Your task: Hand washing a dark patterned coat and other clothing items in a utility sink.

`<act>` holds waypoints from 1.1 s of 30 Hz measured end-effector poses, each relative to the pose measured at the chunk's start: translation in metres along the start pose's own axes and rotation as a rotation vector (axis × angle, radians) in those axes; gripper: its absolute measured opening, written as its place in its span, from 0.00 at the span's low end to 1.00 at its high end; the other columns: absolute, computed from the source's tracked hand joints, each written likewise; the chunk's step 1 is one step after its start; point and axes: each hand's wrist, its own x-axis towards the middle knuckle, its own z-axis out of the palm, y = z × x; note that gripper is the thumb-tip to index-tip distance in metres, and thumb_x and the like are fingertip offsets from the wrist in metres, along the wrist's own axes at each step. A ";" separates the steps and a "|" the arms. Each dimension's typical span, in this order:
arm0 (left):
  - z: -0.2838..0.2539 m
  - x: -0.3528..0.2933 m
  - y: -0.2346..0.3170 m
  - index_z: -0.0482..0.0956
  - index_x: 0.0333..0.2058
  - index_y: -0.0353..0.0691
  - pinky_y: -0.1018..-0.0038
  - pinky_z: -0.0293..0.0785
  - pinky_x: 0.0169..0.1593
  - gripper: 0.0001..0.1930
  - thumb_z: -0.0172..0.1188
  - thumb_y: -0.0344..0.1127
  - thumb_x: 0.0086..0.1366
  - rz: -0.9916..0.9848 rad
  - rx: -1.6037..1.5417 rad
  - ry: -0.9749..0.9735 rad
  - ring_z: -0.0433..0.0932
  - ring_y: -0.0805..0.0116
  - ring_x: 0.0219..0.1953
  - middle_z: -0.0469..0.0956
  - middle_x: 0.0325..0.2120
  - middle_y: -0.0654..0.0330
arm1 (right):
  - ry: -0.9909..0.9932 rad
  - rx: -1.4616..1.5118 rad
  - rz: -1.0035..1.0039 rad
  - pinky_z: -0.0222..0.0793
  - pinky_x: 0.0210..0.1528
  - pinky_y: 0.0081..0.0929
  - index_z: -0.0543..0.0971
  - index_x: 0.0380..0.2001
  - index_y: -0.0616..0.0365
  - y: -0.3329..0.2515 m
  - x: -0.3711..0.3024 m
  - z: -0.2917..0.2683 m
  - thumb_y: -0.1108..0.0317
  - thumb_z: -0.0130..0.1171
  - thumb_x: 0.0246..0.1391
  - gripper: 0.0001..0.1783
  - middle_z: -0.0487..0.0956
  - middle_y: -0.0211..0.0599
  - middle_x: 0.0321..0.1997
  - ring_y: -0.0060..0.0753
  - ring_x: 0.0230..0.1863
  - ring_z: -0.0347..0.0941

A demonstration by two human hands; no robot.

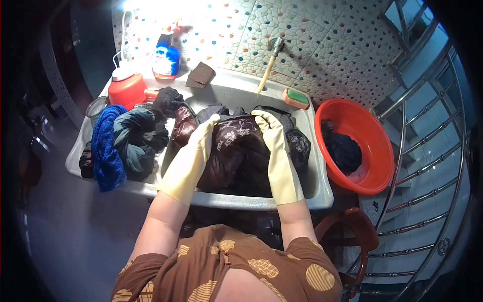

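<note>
A dark maroon garment with pale printed lettering [232,146] is stretched between my two hands over the basin of the stone sink [236,202]. My left hand [205,135], in a long cream rubber glove, is closed on the garment's upper left edge. In a matching glove, my right hand [269,128] grips its upper right edge. More dark wet clothes [298,148] lie around and beneath it in the basin. How deep they go is hidden.
On the sink's left side lie a blue towel [107,148] and grey-green clothing [134,141]. Behind them are a red container [127,91], a blue spray bottle [166,59] and a brown block [200,74]. A tap with a hose [269,65], a green-topped soap dish [296,98], an orange-red tub [375,166] and metal railing [425,146] stand rightward.
</note>
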 end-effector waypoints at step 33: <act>-0.022 -0.019 0.039 0.76 0.55 0.36 0.65 0.68 0.60 0.28 0.56 0.54 0.67 0.037 0.377 0.316 0.76 0.57 0.52 0.78 0.52 0.52 | -0.037 -0.282 0.169 0.66 0.60 0.29 0.77 0.53 0.56 -0.001 0.041 -0.038 0.52 0.52 0.67 0.21 0.80 0.41 0.53 0.36 0.55 0.74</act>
